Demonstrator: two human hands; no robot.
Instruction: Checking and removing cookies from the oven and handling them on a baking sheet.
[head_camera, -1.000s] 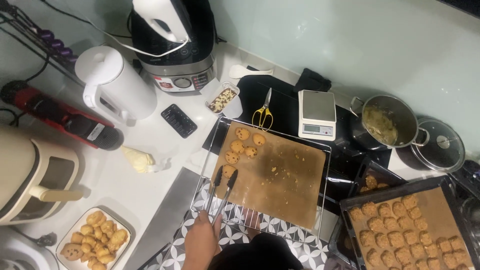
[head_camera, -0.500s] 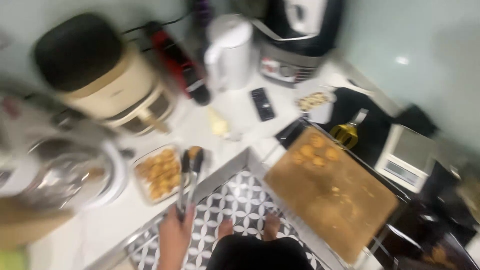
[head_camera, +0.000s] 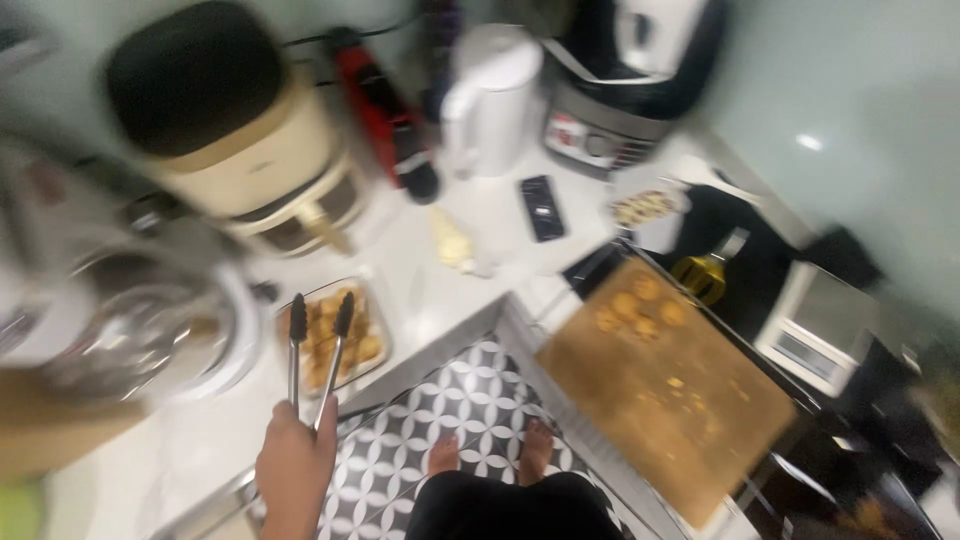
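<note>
One hand (head_camera: 295, 465) — which side it belongs to cannot be told — is closed round the handles of black-tipped tongs (head_camera: 315, 355), whose two tips stand apart over a clear dish of cookies (head_camera: 335, 335) on the white counter (head_camera: 480, 215). No second hand is in view. Beside the dish sits a glass-lidded pot (head_camera: 140, 345); behind it a cream air fryer (head_camera: 235, 140), a red bottle (head_camera: 385, 110), a white kettle (head_camera: 490, 95), a dark phone (head_camera: 543, 208). To the right lies a baking tray (head_camera: 665, 385) with a few cookies at its far end, next to a kitchen scale (head_camera: 820, 325). Everything is motion-blurred — the tong tips' contact with the cookies cannot be made out.
</note>
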